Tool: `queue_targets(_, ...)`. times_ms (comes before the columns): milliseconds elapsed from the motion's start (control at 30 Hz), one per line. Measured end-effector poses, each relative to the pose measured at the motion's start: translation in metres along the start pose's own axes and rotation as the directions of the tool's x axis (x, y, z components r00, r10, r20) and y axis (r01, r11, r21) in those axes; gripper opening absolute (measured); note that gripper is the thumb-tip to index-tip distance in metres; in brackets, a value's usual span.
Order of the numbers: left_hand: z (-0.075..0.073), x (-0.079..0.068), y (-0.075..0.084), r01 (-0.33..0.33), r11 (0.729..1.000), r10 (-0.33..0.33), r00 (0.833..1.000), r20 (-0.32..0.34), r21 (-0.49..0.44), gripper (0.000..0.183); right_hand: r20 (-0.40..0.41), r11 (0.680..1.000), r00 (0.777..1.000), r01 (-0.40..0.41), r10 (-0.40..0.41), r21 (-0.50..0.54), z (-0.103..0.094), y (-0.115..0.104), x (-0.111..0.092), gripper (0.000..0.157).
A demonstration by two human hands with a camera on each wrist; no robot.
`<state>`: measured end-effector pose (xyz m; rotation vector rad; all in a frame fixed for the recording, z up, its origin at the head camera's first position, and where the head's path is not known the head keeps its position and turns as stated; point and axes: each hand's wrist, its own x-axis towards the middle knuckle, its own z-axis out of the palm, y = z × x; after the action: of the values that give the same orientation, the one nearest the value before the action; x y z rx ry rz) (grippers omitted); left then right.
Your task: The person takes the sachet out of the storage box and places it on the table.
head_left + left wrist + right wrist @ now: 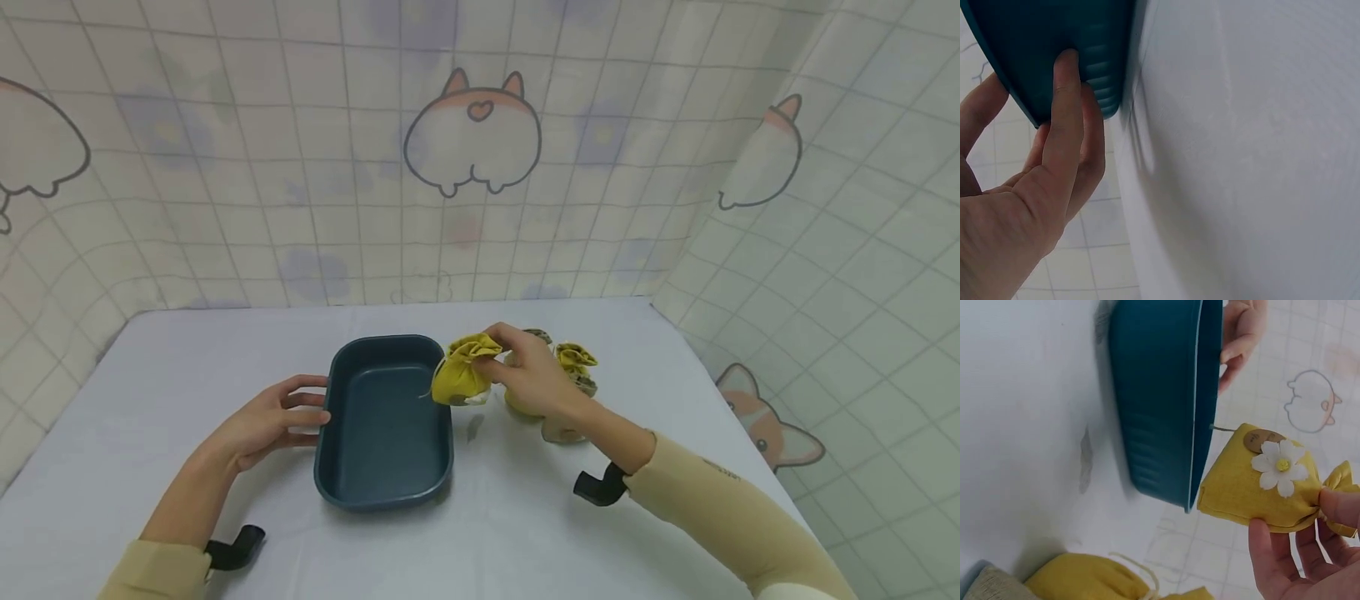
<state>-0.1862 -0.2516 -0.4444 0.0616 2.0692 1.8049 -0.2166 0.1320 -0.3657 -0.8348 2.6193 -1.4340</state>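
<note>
A dark teal rectangular tub (385, 433) stands on the white-covered table. My left hand (273, 421) rests against its left side; in the left wrist view, extended fingers (1066, 112) touch the outer wall while another digit meets the rim. With thumb and fingers, my right hand (528, 375) pinches the gathered neck of a yellow cloth drawstring pouch (459, 379). This pouch hangs at the tub's right rim, above table height. A white flower (1280, 467) and a brown round tag (1262, 440) decorate it in the right wrist view.
More pouches stand right of the tub, partly behind my right hand: a yellow one (576, 357) and a grey-beige one (562, 431) show. Behind the table hangs a gridded curtain (337, 167) with cartoon animals; it also runs along the right side.
</note>
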Motion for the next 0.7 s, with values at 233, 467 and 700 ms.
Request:
queue_targets(233,0.001,0.001,0.000,0.004,1.000,-0.004,1.000,0.000,0.002,0.074,-0.053,1.000,0.998,-0.023,0.023,0.008,-0.017,0.003,-0.020,0.022)
queue_targets(467,0.000,0.001,0.001,-0.001,1.000,0.001,1.000,0.000,-0.001,0.074,-0.106,0.998,0.994,-0.025,0.020,-0.050,-0.027,0.013,-0.036,0.020)
queue_targets(700,0.000,-0.001,0.001,0.003,1.000,-0.003,1.000,0.000,-0.007,0.074,-0.135,0.995,0.990,-0.048,0.036,-0.085,-0.022,0.027,-0.058,0.020)
